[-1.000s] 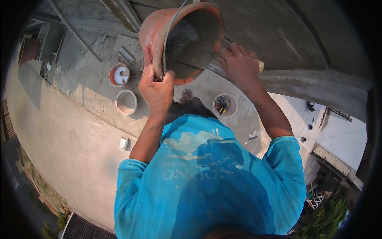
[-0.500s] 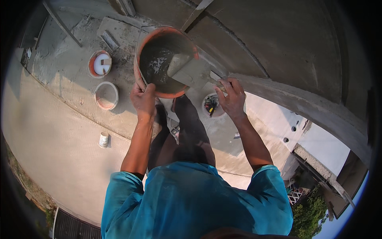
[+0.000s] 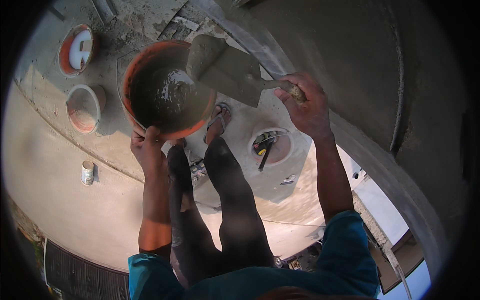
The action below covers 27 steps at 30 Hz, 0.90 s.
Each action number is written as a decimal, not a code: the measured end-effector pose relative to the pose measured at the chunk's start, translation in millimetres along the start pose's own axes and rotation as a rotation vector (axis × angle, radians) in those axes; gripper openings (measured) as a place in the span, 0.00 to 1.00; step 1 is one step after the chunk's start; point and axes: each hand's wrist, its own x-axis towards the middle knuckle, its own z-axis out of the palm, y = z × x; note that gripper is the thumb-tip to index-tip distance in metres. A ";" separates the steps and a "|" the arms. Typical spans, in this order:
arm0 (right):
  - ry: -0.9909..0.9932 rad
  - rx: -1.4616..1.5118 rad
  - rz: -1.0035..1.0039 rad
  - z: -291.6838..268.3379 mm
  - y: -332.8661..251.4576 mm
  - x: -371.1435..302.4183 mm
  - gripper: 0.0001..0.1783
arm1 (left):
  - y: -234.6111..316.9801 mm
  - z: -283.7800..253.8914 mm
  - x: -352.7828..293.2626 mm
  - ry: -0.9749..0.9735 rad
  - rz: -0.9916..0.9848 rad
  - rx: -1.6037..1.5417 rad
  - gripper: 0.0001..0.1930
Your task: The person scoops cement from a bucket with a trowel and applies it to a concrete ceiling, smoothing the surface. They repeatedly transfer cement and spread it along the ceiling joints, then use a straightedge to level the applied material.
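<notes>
Two grips, both occupied. Left grip [image 3: 148,150]: fingers and thumb pinching the near-left rim of one orange bucket [image 3: 192,131], which we see ahead of the legs [image 3: 235,190], wet grey mortar [image 3: 165,97] inside. Right grip [image 3: 306,107]: curled round the handle of one trowel [image 3: 235,75], its blade pointing left across the bucket's far-right rim; whether blade and rim touch, we cannot tell. On the blade's left end: one thick mortar lump [image 3: 206,52]. Further stock: one paint bucket [image 3: 66,54], white inside, far left; one pale bucket [image 3: 100,100], nearer; one can [image 3: 87,175], nearer again; one tool tub [image 3: 283,150], right of the legs; one grey wall [image 3: 345,65], right. Step in hand, as we judge it: lifting mortar from the orange bucket. The next move, we think, calls for a level blade and steady right wrist, lest the lump slide off.
</notes>
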 end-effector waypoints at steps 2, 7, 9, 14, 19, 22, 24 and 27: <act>-0.130 0.085 0.152 4.6 40.6 17.5 0.18 | -15.2 -7.1 11.8 0.010 0.014 0.016 0.09; 0.144 -0.152 0.573 6.8 90.5 54.8 0.25 | -26.6 -18.5 14.6 0.019 0.043 0.034 0.08; 0.207 0.057 0.595 -28.3 55.3 43.4 0.22 | -27.5 -21.7 15.0 0.013 0.060 0.027 0.08; 0.145 -0.181 0.379 -42.3 6.9 -7.1 0.19 | -27.5 -13.2 8.9 -0.038 0.107 0.017 0.06; 0.051 -0.433 0.210 1.0 -10.6 -21.0 0.16 | -21.1 4.7 7.8 -0.172 0.187 -0.052 0.05; -0.062 -0.450 0.205 21.6 -31.2 -20.6 0.15 | -5.5 17.8 7.2 -0.229 0.254 0.017 0.07; -0.168 -0.520 0.187 41.2 -36.5 -10.5 0.15 | -9.6 21.3 17.0 -0.272 0.365 0.074 0.11; -0.254 -0.697 0.113 87.5 -35.8 3.3 0.13 | -17.9 25.4 24.1 -0.332 0.498 0.174 0.22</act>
